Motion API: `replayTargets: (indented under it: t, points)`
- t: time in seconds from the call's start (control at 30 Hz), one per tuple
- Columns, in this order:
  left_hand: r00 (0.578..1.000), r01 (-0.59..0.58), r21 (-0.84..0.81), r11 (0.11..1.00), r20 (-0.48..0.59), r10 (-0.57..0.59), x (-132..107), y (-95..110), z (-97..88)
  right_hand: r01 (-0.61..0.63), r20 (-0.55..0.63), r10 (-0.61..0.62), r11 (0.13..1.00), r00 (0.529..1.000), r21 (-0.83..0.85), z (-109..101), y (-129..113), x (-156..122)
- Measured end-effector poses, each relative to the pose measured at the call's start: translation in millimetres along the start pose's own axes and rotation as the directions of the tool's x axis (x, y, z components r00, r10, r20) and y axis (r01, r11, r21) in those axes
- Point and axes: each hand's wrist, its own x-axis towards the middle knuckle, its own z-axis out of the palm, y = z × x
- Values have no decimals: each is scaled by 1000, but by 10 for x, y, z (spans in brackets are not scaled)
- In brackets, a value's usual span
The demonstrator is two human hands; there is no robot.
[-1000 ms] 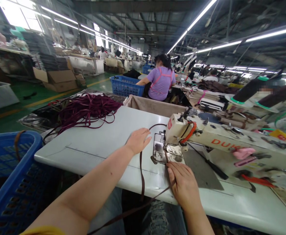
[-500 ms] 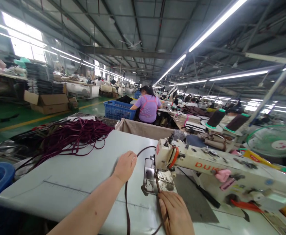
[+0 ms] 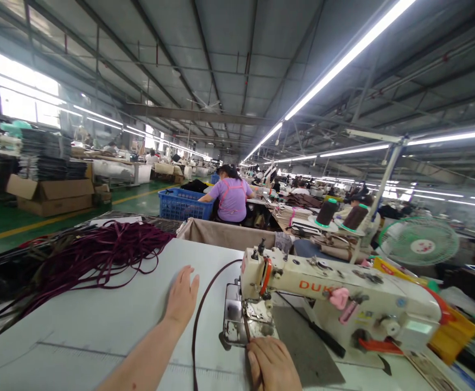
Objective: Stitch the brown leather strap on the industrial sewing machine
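A narrow dark brown strap (image 3: 194,347) curves over the white table from behind the sewing machine head (image 3: 253,271) toward me. Another stretch of strap runs across the metal needle plate (image 3: 234,309), under the presser foot area. My right hand (image 3: 273,363) is closed on that stretch just in front of the plate, fingers pressed down over it; part of the strap is hidden beneath. Left of the curve, my left hand (image 3: 183,296) is over the table with its fingers stretched out, holding nothing and apart from the strap.
A tangled pile of maroon straps (image 3: 115,252) lies at the table's left. Beyond the table is a fabric-lined bin (image 3: 225,233); a person in purple (image 3: 231,198) sits near a blue basket (image 3: 184,206). Thread cones (image 3: 327,213) and a green fan (image 3: 420,244) stand right.
My left hand has moved left, away from the curved strap it was beside. My right hand stays by the plate on the strap. The whole view has shifted a little.
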Motion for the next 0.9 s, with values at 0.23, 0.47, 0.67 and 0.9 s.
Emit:
replayTargets:
  t: [0.23,0.47,0.67,0.9]
  points:
    - [998,57,-16,998,14,-57,-9,-80,-36,-41,-31,40,999,999,-29,-48,-84,43]
    - [994,112,37,993,-21,-111,11,-140,-242,-84,-41,84,996,996,-2,-158,-203,126]
    - [998,12,199,980,66,-26,-38,-253,-803,-144,39,143,989,989,22,-282,-304,186]
    - [870,-480,452,751,356,342,-92,-552,-1735,-155,86,152,987,985,33,-219,-256,143]
